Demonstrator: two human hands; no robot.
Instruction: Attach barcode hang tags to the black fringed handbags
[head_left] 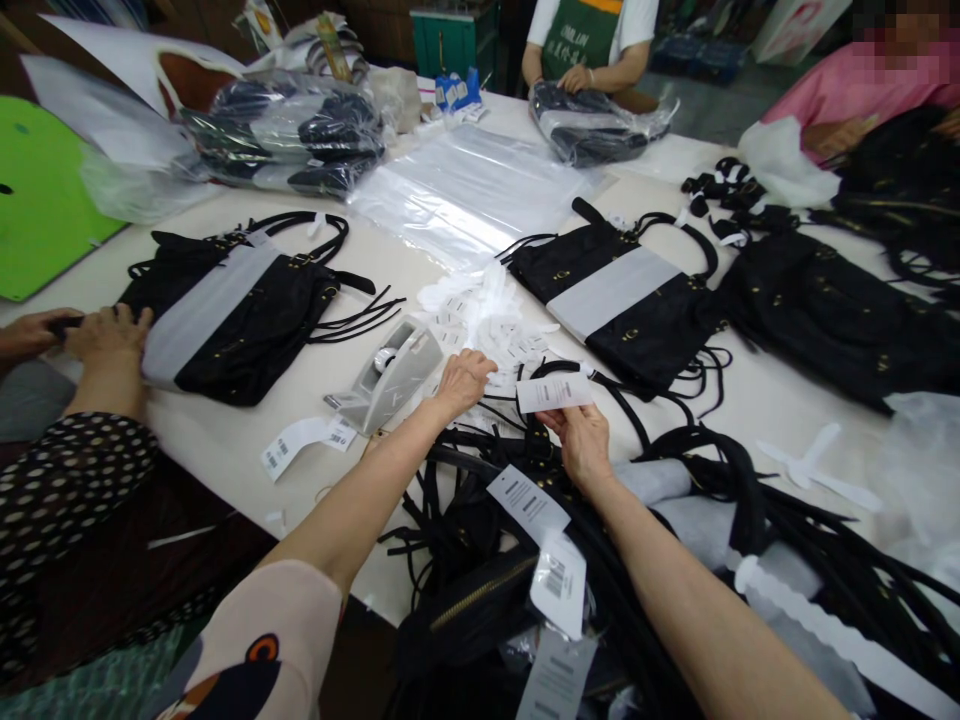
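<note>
My right hand (585, 440) pinches a white printed tag (553, 392) and holds it up beside a black bag handle (621, 408). To its left, my left hand (463, 384) is at the near edge of a pile of white paper slips (480, 315). Its fingers are bent together, and what they hold, if anything, is hidden. Below both hands lies a heap of black handbags (480, 590) with straps and a gold zipper. More tags hang over this heap, among them a grey-white tag (529, 503) and a white barcode label (559, 583).
A grey tape dispenser (397, 375) stands left of my left hand. Black bags with pale bands lie at left (247, 310) and right (611, 290). Clear plastic bags (480, 180) lie beyond. Co-workers' hands (112, 345) rest on the left bag; others work across the table.
</note>
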